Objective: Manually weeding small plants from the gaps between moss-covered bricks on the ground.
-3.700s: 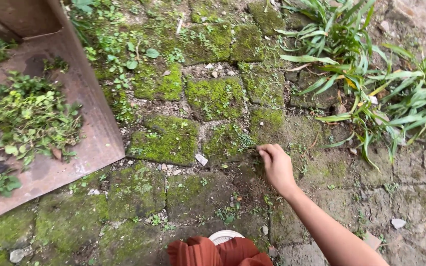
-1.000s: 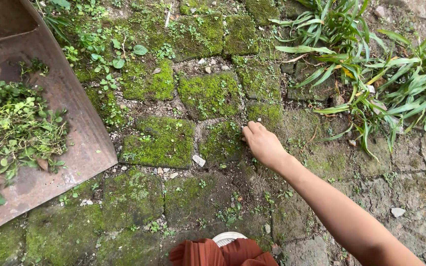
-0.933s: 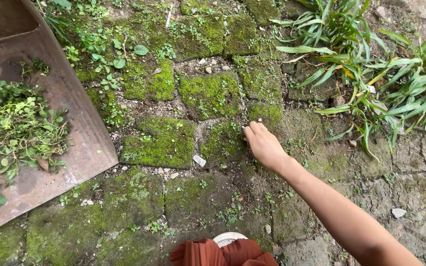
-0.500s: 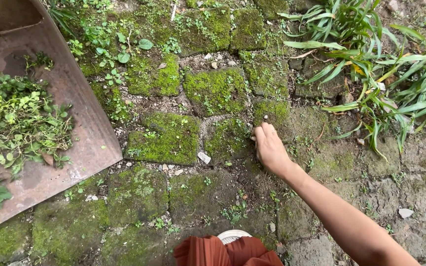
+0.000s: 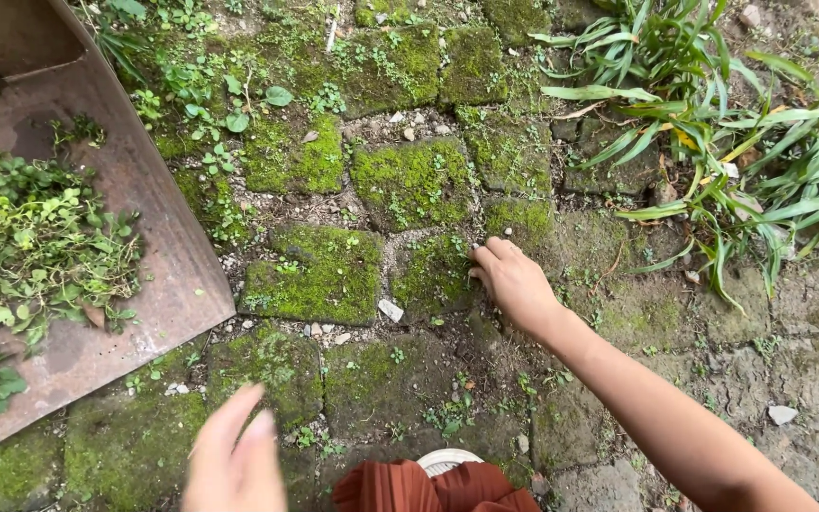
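Work in hand: pulling small weeds out of mossy stone paving [image 5: 315,275].
Right hand [image 5: 516,283]: low on the paving, fingertips [image 5: 482,263] bunched at the joint beside a mossy stone [image 5: 433,270]; pinched close together on tiny green sprouts [image 5: 464,254], actual grip hidden by the fingers, cannot tell if a stem is held.
Left hand [image 5: 235,460]: blurred at bottom edge, raised off the ground, fingers loosely extended and slightly apart, nothing held.
Done so far, judged: good heap of pulled weeds [image 5: 40,237] already lying in the rusty metal tray [image 5: 168,275]; stones at lower right look mostly bare of growth.
Left to do, judged: plenty; leafy seedlings [image 5: 210,104] thick at upper left near the tray edge, small sprouts in the joints near bottom centre [image 5: 447,412], moss on most stones.
Container: 1 rusty metal tray, far left, tilted flat on the paving, open side toward the camera.
Container contents: loose green weeds with roots and small round leaves, piled mid-tray; bare rusty metal around the pile; dark item at the left edge, too cut off to tell.
Other: clump of long-leaved grassy plants [image 5: 713,142] at upper right, well apart from the tray; white pebble [image 5: 391,310] near the right hand; orange-red garment [image 5: 419,485] and white shoe tip [image 5: 443,460] at bottom.
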